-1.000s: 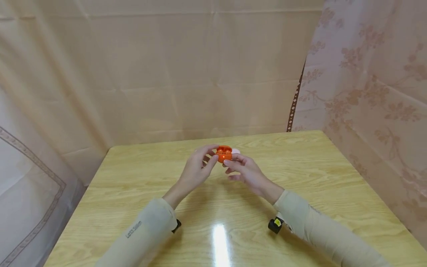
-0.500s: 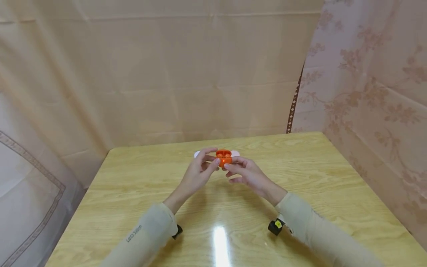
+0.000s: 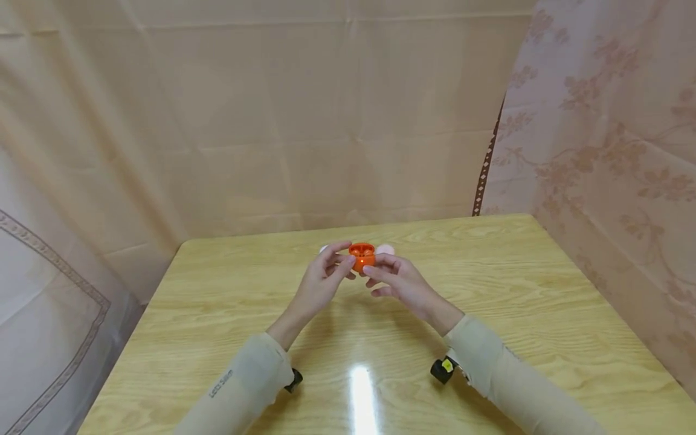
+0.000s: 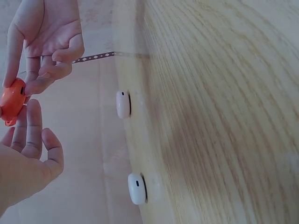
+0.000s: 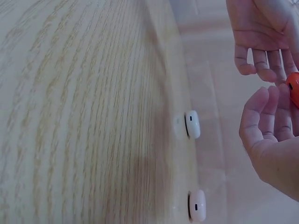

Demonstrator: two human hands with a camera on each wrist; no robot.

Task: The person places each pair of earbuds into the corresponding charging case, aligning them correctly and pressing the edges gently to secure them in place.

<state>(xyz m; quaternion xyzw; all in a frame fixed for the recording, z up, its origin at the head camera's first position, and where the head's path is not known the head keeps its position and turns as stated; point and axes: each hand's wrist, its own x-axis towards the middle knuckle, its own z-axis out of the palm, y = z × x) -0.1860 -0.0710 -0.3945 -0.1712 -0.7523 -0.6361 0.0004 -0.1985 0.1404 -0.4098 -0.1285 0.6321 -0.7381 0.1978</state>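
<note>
An orange earbud charging case point(image 3: 363, 261) is held up above the table with its lid raised. Earbuds seem to sit inside, and a small light shows on its front. My left hand point(image 3: 318, 283) pinches the case from the left, thumb at the front and a finger near the lid. From the right, my right hand point(image 3: 406, 286) holds it between thumb and fingers. The left wrist view shows the underside of the orange case point(image 4: 13, 99), with a dark port. In the right wrist view the case point(image 5: 294, 86) is partly cut off by the frame edge.
Behind the hands, a pink case point(image 3: 385, 249) and a white case point(image 3: 323, 248), mostly hidden in the head view, rest near the far edge of the wooden table point(image 3: 228, 302). The left wrist view shows the white case point(image 4: 137, 188) whole. Beige curtain point(image 3: 326, 121) hangs behind.
Both hands have lowered slightly with the orange case. The white case has come into sight behind my left hand. The lid stays raised, and both hands keep their hold.
</note>
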